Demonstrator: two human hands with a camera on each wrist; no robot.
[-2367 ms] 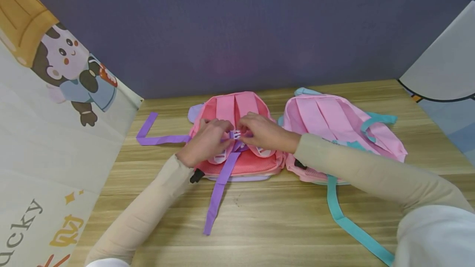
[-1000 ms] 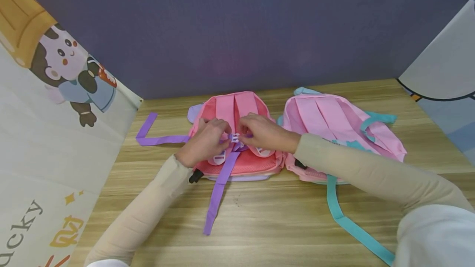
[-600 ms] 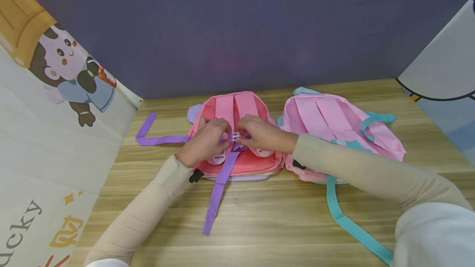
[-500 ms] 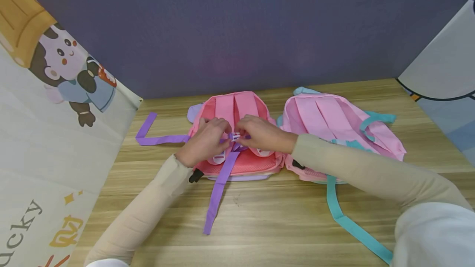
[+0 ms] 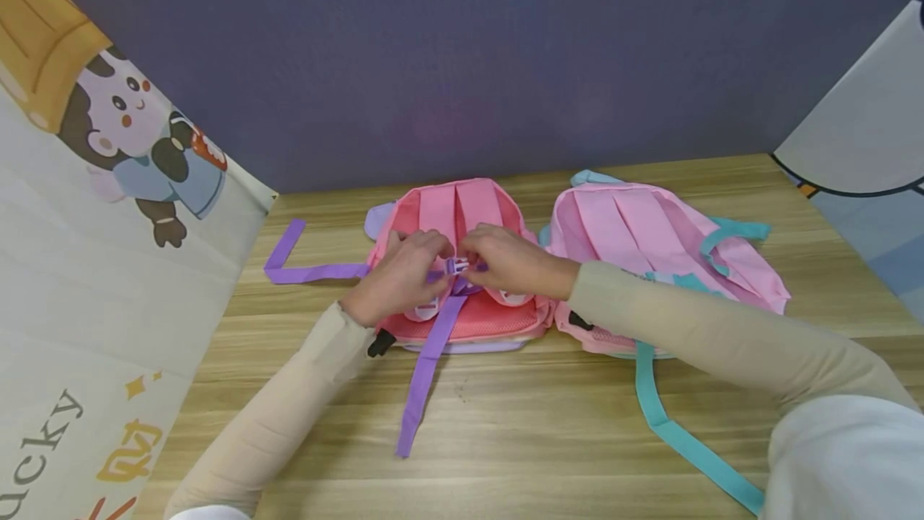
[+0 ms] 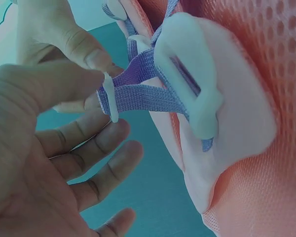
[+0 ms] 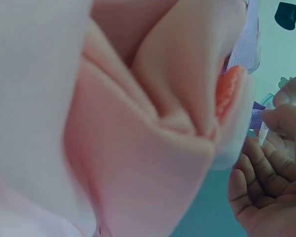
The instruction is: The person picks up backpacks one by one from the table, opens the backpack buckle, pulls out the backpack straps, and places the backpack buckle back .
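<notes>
A pink-red backpack (image 5: 476, 323) lies on the table, straps facing up. Over its middle, both hands meet at a small white side-release buckle (image 5: 457, 266) on purple webbing. My left hand (image 5: 407, 267) pinches the buckle's left end between thumb and index finger; the left wrist view shows its white edge (image 6: 111, 98), with the other fingers spread below. From the other side, my right hand (image 5: 514, 257) pinches the right end, its fingertips partly hidden. The buckle halves sit close together; I cannot tell if they are latched.
A light pink backpack (image 5: 621, 223) lies against the first one's right side, its teal strap (image 5: 686, 444) trailing to the front. Purple straps (image 5: 429, 379) spread across the wooden table (image 5: 505, 456). A dark panel (image 5: 462, 62) rises behind.
Both hands stay at the buckle, the right having shifted slightly left and down. The buckle has tilted a little between the fingers, and its white prongs show differently. The backpacks have not moved.
</notes>
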